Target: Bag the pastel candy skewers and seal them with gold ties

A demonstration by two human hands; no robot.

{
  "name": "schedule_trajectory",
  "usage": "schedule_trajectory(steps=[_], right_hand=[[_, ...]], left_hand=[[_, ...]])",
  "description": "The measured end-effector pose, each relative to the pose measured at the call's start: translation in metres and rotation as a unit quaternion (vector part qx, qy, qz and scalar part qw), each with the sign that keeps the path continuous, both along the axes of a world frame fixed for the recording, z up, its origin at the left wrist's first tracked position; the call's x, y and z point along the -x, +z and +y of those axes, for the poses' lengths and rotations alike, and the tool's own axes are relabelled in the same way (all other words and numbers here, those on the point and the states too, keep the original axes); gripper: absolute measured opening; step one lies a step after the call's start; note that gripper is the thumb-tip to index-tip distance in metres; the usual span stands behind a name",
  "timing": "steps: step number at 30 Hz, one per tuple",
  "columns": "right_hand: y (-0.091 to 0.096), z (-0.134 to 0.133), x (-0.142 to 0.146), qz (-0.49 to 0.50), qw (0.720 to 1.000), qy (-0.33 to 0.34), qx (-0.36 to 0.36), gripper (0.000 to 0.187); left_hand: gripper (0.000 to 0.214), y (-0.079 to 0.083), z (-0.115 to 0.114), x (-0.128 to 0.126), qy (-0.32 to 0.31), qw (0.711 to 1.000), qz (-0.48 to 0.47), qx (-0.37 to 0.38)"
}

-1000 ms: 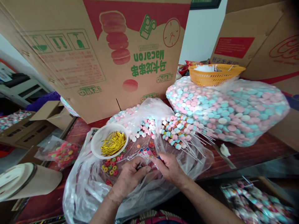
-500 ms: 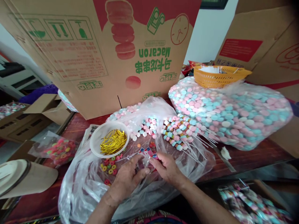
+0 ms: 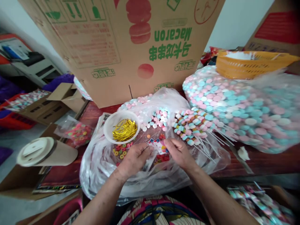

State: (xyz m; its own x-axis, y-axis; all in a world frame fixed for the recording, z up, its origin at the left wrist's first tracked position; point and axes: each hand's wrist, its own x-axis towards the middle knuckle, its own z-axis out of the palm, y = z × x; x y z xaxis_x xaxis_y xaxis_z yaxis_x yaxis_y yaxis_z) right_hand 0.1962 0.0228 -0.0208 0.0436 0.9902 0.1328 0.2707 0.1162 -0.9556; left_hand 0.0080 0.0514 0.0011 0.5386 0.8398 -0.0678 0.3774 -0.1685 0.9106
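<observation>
Between my two hands is a small printed plastic bag, white with red and blue patches. My left hand pinches its left side, and my right hand grips the right edge between thumb and fingers. Beneath and around them, red, yellow and green candy rings lie on a sheet of clear plastic. Skewers of pastel candies on white sticks rest to the right of my right hand. A white bowl of gold twist ties stands beyond my left hand.
A large cardboard box stands at the back. On the right sits a big bag of pastel candies with a yellow basket on top. A lidded cup lies at the left, near a bag of candy rings. Wrapped skewers are lower right.
The view has shifted, so the table's things appear farther right and higher. My hands have drawn slightly apart, and the printed bag between them now shows flatter and more fully.
</observation>
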Motion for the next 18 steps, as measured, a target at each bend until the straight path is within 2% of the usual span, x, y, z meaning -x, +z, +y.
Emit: schedule_trajectory(steps=[2, 4, 7, 9, 12, 14, 17, 18], right_hand=[[0.004, 0.001, -0.002, 0.031, 0.998, 0.044, 0.044, 0.034], [0.004, 0.001, 0.0, 0.029, 0.996, 0.067, 0.057, 0.031], [-0.001, -0.002, 0.008, -0.053, 0.999, 0.001, -0.006, 0.036], [-0.005, -0.002, 0.006, -0.129, 0.989, -0.055, -0.047, 0.039], [0.0, 0.003, -0.026, -0.223, 0.964, -0.124, -0.074, 0.039], [0.01, 0.006, -0.07, -0.275, 0.939, -0.189, -0.09, 0.031], [0.023, 0.008, -0.144, -0.388, 0.875, -0.271, -0.102, 0.014], [0.023, 0.009, -0.164, -0.515, 0.808, -0.267, -0.099, 0.016]], left_hand=[[0.042, 0.003, 0.001, 0.004, -0.012, 1.0, -0.003, -0.015], [0.041, 0.003, 0.0, 0.006, -0.028, 0.999, -0.016, -0.019], [0.027, -0.005, -0.005, 0.009, -0.039, 0.998, -0.024, -0.042], [0.021, -0.014, -0.007, 0.011, -0.004, 0.997, -0.008, -0.078], [0.024, -0.027, -0.007, 0.019, 0.05, 0.991, 0.005, -0.126], [0.025, -0.033, -0.005, 0.024, 0.058, 0.988, -0.009, -0.144], [0.021, -0.037, -0.002, 0.029, 0.072, 0.981, -0.051, -0.175], [0.021, -0.037, -0.002, 0.029, 0.077, 0.977, -0.067, -0.186]])
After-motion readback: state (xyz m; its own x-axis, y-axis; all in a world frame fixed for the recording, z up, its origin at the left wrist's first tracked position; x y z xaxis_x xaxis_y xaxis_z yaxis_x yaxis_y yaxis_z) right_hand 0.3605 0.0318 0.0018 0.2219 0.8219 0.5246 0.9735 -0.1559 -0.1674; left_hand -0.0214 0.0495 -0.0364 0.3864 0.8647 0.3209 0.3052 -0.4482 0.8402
